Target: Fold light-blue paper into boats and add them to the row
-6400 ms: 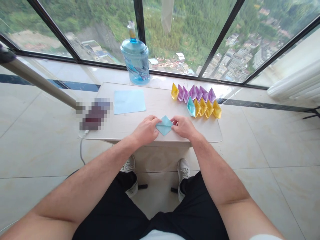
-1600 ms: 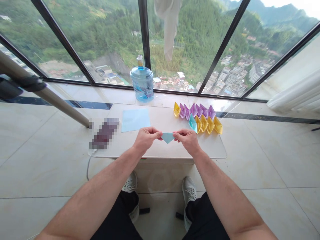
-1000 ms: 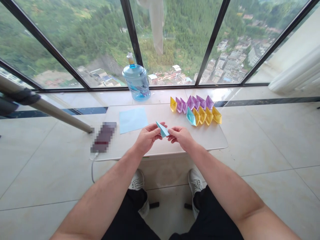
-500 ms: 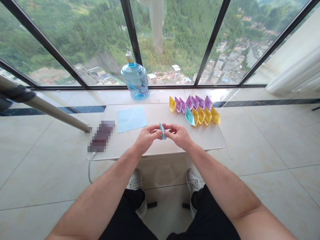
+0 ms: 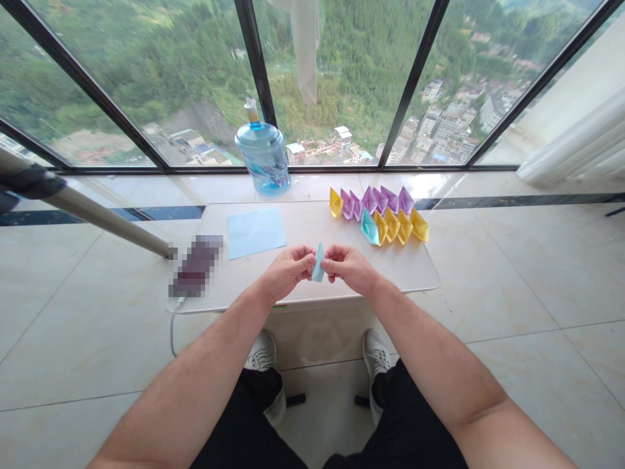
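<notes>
A small folded piece of light blue paper (image 5: 318,263) stands upright between my hands, above the front part of the low white table (image 5: 307,225). My left hand (image 5: 291,268) pinches its left side, fingers curled. My right hand (image 5: 349,266) grips the right side between thumb and fingers. Beyond my left hand a flat light blue sheet (image 5: 256,233) lies on the table. At the back right stand folded paper boats: several purple ones (image 5: 379,199), several yellow ones (image 5: 404,226) and one light blue boat (image 5: 370,227).
A blurred dark phone (image 5: 196,267) with a white cable (image 5: 173,329) lies at the table's left edge. Behind the table, by the window, stands a large blue water bottle (image 5: 264,156). A pole (image 5: 107,218) slants in from the left.
The folded paper has turned so that more of its light blue face shows. My fingers have drawn apart from each other behind it, each hand still holding a side.
</notes>
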`<action>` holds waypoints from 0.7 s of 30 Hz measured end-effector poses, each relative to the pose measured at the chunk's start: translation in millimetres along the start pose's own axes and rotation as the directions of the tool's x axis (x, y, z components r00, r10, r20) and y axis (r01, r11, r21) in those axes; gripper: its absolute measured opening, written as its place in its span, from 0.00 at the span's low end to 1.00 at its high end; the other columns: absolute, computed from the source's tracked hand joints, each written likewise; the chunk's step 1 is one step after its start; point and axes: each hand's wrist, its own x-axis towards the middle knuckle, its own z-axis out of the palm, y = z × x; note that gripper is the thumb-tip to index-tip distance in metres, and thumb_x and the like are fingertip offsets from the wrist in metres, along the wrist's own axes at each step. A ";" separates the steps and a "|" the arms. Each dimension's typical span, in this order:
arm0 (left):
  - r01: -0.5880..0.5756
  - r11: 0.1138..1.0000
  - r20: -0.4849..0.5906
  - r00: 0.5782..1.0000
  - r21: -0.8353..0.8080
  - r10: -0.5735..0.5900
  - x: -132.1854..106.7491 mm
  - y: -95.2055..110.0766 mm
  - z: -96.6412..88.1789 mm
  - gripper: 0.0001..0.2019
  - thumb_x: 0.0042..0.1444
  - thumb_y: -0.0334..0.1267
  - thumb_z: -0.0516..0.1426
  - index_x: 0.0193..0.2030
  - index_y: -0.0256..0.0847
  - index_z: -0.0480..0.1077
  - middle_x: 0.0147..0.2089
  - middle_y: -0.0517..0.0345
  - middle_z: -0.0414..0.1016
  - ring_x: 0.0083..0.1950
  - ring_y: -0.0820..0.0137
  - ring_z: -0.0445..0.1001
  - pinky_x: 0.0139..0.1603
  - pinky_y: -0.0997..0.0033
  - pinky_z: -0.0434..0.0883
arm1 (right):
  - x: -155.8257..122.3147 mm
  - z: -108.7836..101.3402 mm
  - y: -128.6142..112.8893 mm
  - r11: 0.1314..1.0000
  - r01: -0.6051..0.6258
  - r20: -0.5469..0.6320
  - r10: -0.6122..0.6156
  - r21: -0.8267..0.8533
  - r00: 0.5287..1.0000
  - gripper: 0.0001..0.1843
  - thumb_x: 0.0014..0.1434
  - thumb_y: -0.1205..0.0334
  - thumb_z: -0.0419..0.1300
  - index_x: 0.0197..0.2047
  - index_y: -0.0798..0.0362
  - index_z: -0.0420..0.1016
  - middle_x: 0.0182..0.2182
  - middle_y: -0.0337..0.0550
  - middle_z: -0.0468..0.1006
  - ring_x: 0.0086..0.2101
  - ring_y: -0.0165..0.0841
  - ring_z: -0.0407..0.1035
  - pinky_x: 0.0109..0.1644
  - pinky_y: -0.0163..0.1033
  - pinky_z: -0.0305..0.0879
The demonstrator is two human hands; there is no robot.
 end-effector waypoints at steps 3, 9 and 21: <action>0.049 0.998 0.070 0.996 -0.046 -0.046 -2.0 3.1 0.1 0.21 0.49 0.54 0.69 0.33 0.36 0.74 0.26 0.58 0.69 0.28 0.74 0.67 0.31 0.72 0.64 | -1.8 1.0 -3.1 0.997 -0.050 0.058 0.046 0.058 0.997 0.26 0.44 0.42 0.75 0.30 0.52 0.69 0.23 0.33 0.74 0.21 0.23 0.61 0.24 0.31 0.62; 0.188 0.979 0.155 0.972 -0.076 -0.174 -7.4 6.5 2.3 0.18 0.49 0.48 0.69 0.27 0.37 0.70 0.22 0.62 0.62 0.24 0.77 0.61 0.25 0.74 0.59 | -8.3 1.8 -12.3 0.977 -0.165 0.182 0.138 0.139 0.973 0.27 0.46 0.42 0.74 0.30 0.50 0.65 0.15 0.26 0.62 0.16 0.22 0.51 0.18 0.30 0.55; 0.104 0.961 -0.061 0.990 -0.256 -0.123 -0.2 3.7 1.7 0.10 0.50 0.38 0.66 0.27 0.36 0.71 0.25 0.60 0.65 0.25 0.78 0.61 0.24 0.77 0.61 | -2.7 9.9 -6.8 0.975 -0.053 0.002 0.053 0.217 0.999 0.21 0.50 0.47 0.72 0.34 0.51 0.68 0.19 0.30 0.68 0.18 0.23 0.58 0.19 0.29 0.49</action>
